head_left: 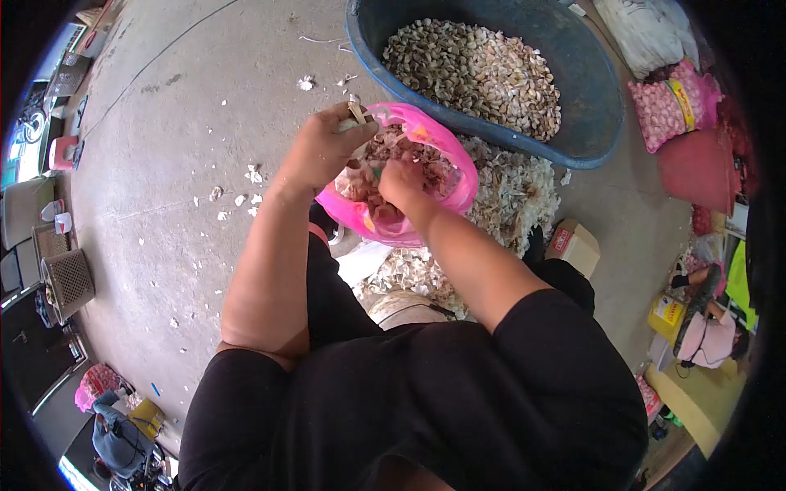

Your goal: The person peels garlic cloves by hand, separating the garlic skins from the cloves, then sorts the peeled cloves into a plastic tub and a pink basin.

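Observation:
A pink plastic bag (468, 184) stands open between my knees, filled with reddish-brown and pale pieces that look like garlic cloves and skins (438, 168). At its left rim my left hand (323, 147) is closed, with a pale stick-like piece (357, 113) showing between thumb and fingers. My right hand (401, 180) reaches inside the bag, fingers curled down among the contents. What those fingertips hold is hidden. Just beyond the bag, a large blue tub (602, 123) contains many loose garlic cloves (475, 74).
Piles of papery skins (516, 192) lie beside and below the bag. A small cardboard box (575, 248) sits to the right. Net sacks of bulbs (667, 106) and a red tub (696, 172) stand farther right. Other people (123, 438) sit at both sides.

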`<state>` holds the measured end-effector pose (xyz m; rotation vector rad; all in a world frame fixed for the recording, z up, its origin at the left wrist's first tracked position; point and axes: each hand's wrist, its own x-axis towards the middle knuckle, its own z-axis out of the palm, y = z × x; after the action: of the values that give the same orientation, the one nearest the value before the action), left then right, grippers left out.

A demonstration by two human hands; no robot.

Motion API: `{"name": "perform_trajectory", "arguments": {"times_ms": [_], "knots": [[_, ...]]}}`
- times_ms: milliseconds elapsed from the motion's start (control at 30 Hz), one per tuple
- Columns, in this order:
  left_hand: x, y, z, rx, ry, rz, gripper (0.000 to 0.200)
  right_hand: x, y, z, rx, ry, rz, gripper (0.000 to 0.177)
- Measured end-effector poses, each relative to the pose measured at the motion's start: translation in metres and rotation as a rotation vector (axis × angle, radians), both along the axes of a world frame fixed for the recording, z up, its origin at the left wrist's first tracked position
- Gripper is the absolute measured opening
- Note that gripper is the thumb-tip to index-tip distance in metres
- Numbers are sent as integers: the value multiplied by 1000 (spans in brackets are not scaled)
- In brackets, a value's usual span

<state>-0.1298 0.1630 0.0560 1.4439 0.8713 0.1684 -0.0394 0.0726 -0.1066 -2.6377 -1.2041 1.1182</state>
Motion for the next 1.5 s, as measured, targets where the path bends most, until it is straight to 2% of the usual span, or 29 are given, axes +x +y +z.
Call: {"name": "perform_trajectory", "arguments": {"times_ms": [33, 133, 167, 267, 300, 400, 433, 467, 533, 633, 733, 767, 867, 967, 1000, 1067, 1167, 1200, 1267, 1300, 1400, 1500], "knots": [[2, 0, 5, -95, 7, 28, 31, -1, -5, -3, 106, -54, -12, 27], [7, -2, 0, -435, -376, 187, 31, 5, -15, 17, 107, -142, 271, 25], [10, -3, 1, -404, -370, 180, 31, 8, -22, 10, 256, -112, 273, 26], [19, -5, 3, -379, -352, 182, 29, 19, -34, 36, 359, 128, 233, 28], [23, -3, 5, -411, -347, 196, 29, 17, -38, 38, 476, 18, 140, 25], [35, 4, -12, -519, -391, 231, 30, 36, -64, 69, 435, 415, -229, 21], [40, 2, -17, -607, -438, 259, 31, 40, -67, 98, 326, 511, -507, 21], [45, -1, -19, -697, -485, 287, 31, 46, -76, 109, 444, 494, -549, 21], [56, -17, -8, -594, -432, 286, 30, 58, -100, 125, 679, 457, -625, 20], [68, -35, -5, -492, -351, 270, 30, 65, -122, 153, 798, 154, -427, 26], [73, -44, -8, -492, -224, 199, 39, 63, -129, 182, 1026, -59, -63, 30], [80, -54, -7, -402, -193, 280, 40, 63, -133, 186, 902, -49, -74, 33], [92, -64, -15, -321, -242, 304, 41, 72, -133, 179, 1002, -124, -47, 34], [103, -61, -49, -191, -246, 324, 42, 81, -137, 181, 924, -132, 14, 32], [106, -60, -53, -165, -231, 349, 42, 84, -140, 187, 795, -157, 40, 32], [102, -56, -31, -258, -192, 254, 43, 93, -150, 197, 536, -200, 96, 33], [110, -60, -11, -331, -172, 224, 47, 121, -172, 160, 668, -192, 46, 32], [115, -62, -11, -347, -173, 232, 48, 127, -172, 163, 696, -42, -81, 32], [119, -70, -16, -373, -96, 108, 56, 136, -174, 175, 731, 257, -342, 31], [122, -74, -13, -393, -82, 65, 58, 143, -176, 171, 773, 312, -386, 29], [131, -80, -13, -422, -102, 10, 62, 149, -181, 179, 588, 483, -487, 29], [134, -81, -14, -385, -100, -12, 63, 148, -183, 181, 712, 500, -516, 28]]}}
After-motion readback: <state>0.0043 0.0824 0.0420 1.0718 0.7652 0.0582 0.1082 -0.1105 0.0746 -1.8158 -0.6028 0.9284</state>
